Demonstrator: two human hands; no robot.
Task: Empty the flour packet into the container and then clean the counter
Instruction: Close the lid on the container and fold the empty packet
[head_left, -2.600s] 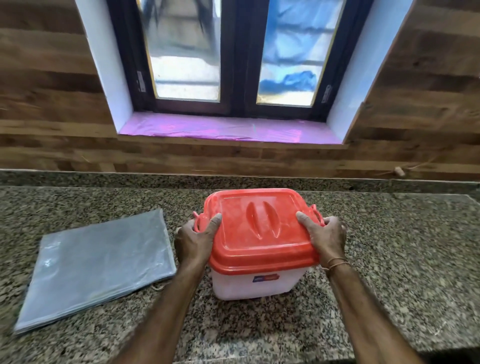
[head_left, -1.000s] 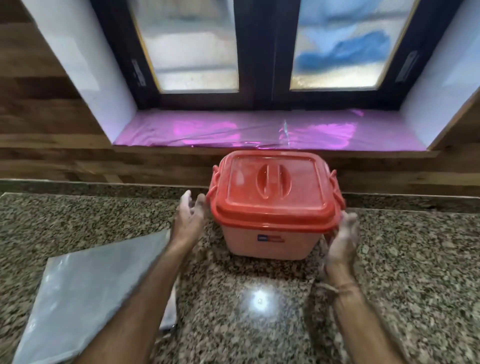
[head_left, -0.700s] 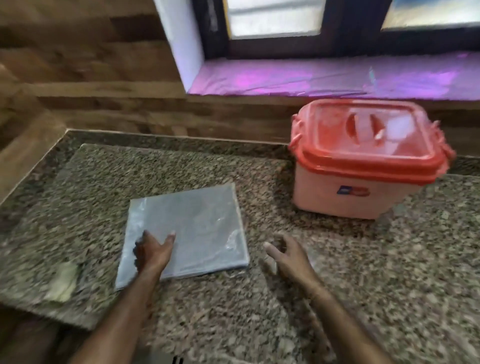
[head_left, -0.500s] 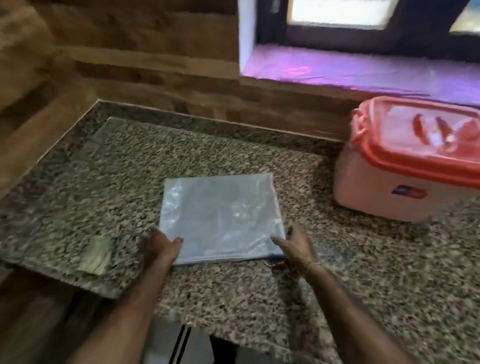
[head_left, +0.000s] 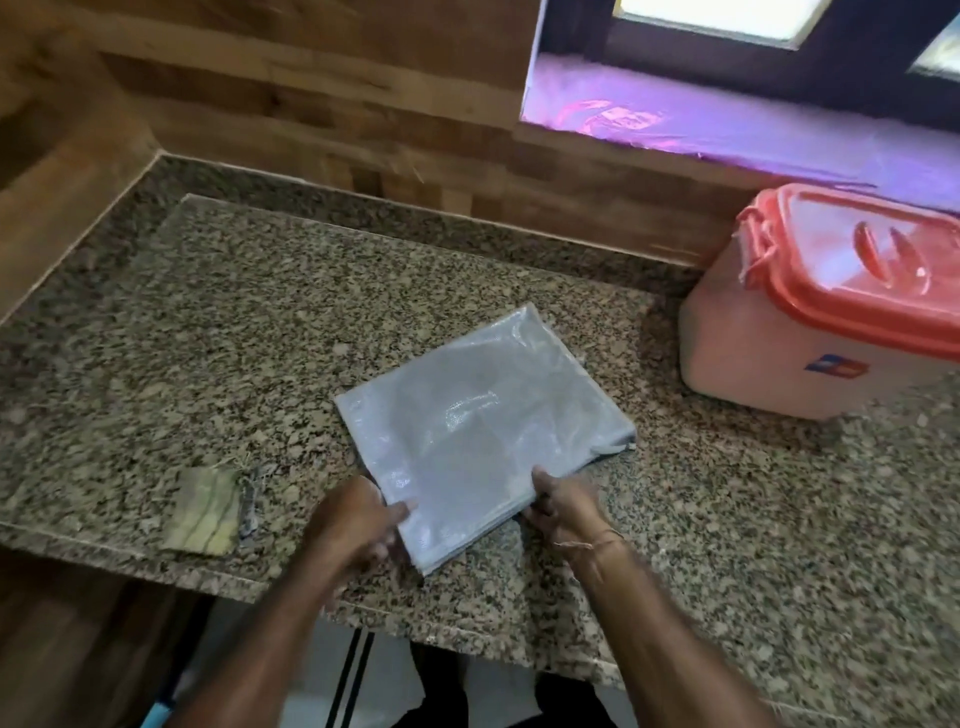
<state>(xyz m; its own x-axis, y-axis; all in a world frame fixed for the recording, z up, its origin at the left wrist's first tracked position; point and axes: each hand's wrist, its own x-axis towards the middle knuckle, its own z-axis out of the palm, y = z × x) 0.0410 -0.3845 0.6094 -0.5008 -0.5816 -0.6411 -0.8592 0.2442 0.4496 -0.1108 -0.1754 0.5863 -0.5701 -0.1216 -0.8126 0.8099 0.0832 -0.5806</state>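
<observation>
Since leaving the lidded container (head_left: 810, 332), we have shifted to the packet (head_left: 483, 431), which lies flat near the counter's (head_left: 260, 338) front edge. Our left hand (head_left: 363, 525) and right hand (head_left: 563, 506) each pinch its near side. Emptying looks done, so next we should lift it clear, then wipe with the cloth (head_left: 205, 512).

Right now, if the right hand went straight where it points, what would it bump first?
The flour packet: the right hand holds its near edge, thumb on top. Beyond it, probably just counter up to the wooden wall, though depth is hard to judge.
</observation>
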